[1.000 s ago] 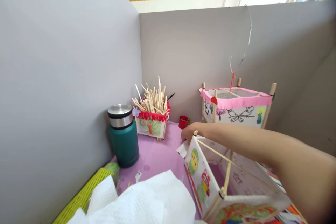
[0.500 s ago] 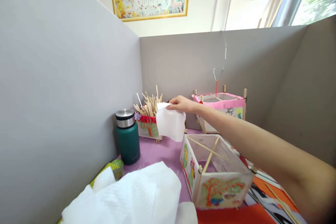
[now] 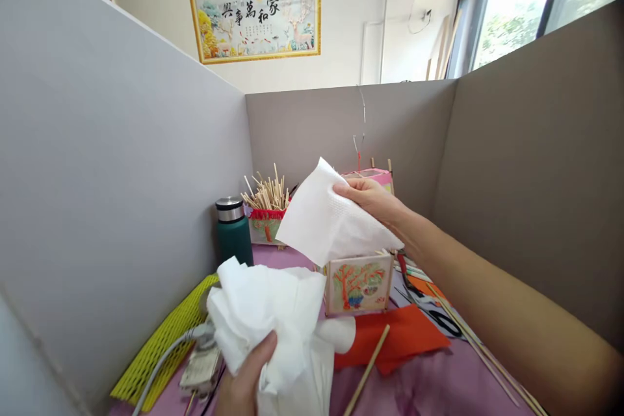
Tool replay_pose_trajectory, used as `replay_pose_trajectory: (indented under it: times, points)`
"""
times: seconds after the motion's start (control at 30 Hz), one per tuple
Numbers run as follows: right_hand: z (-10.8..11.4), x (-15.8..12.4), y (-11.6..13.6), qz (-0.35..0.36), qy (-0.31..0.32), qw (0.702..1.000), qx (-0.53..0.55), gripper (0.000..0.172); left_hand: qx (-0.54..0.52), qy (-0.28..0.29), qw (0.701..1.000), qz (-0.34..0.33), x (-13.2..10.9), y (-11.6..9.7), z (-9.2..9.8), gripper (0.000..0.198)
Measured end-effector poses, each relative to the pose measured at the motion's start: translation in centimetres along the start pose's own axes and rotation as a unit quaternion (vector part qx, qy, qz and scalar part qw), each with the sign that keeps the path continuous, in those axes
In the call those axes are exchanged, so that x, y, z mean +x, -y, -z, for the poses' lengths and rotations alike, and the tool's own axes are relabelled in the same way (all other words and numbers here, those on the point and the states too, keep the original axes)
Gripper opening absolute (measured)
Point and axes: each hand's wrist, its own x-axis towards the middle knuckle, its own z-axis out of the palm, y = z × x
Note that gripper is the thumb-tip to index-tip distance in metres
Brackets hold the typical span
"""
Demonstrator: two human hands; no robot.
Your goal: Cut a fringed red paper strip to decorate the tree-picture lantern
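Note:
My right hand [image 3: 365, 198] pinches a white paper sheet [image 3: 324, 221] by its upper right part, thumb on the near face. The sheet hangs tilted in the air, over part of a box lantern [image 3: 359, 286] with a drawn tree on its side. Lower down, my left hand [image 3: 253, 370] grips a crumpled bunch of white tissue paper [image 3: 273, 312], its thumb across the front and most fingers hidden behind the paper. The bunch and the sheet are apart.
A green bottle [image 3: 234, 234] and a decorated box of thin wooden sticks [image 3: 267, 198] stand at the back left. Yellow mesh netting [image 3: 166, 341] and a power strip [image 3: 201, 364] lie left. Red paper [image 3: 390, 338], scissors [image 3: 441, 322] and long sticks are on the right.
My right hand has drawn the white sheet nearer and raised it. My left hand has come into view holding the tissue bunch. The view has shifted, showing more of the table's front.

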Motion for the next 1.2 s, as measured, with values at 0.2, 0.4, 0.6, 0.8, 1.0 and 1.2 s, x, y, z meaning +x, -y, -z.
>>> replay_pose_trajectory:
  times: [0.2,0.4,0.6,0.8,1.0,1.2]
  points:
    - [-2.2,-7.3,1.0,-0.008,-0.045,0.994,0.098,0.031,-0.055,0.023,0.998,0.014,-2.4,0.6,-0.9,0.055]
    - [-2.3,-13.1,-0.6,-0.074,0.012,0.992,0.103,0.036,-0.077,0.068,0.995,0.002,-2.7,1.6,-0.8,0.055]
    - [1.3,-16.5,-2.6,-0.101,-0.155,0.970,0.158,0.023,-0.103,0.066,0.992,0.020,-2.5,2.2,-1.1,0.048]
    - [5.9,-18.5,-2.9,0.019,-0.336,0.940,-0.044,0.041,-0.082,0.007,0.996,-0.018,-2.5,1.6,-1.5,0.031]
    - [3.3,-19.9,-3.1,0.026,-0.287,0.932,-0.219,0.026,-0.075,0.016,0.996,-0.044,-2.5,2.3,-1.8,0.031]
    - [-4.4,-17.8,-5.2,0.020,-0.125,0.955,-0.267,0.023,-0.045,0.054,0.997,-0.010,-3.2,4.4,-1.6,0.045]
